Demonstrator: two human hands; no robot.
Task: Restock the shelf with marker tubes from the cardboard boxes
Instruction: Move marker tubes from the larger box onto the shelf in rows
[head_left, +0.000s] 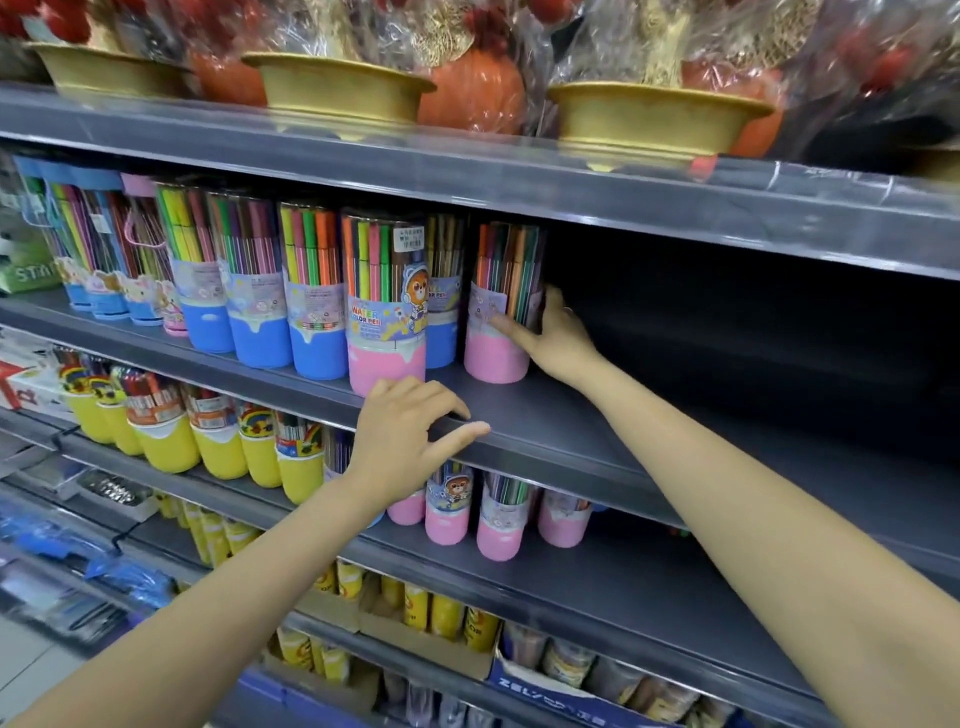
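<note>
A pink-based marker tube (501, 312) stands upright on the grey middle shelf (571, 415), at the right end of a row of tubes. My right hand (553, 338) grips it from the right side, thumb across its front. Another pink-based tube (387, 306) stands just left, nearer the shelf's front edge. My left hand (410, 431) hovers at that front edge below this tube, fingers loosely curled and holding nothing. Several blue-based tubes (260, 275) fill the row further left.
The middle shelf is bare to the right of my right hand. The shelf below (623, 587) carries yellow-based tubes (218, 441) and pink-based tubes (501, 519). Wrapped gold bowls (649, 119) sit on the top shelf. Boxes of yellow tubes (447, 618) sit lower down.
</note>
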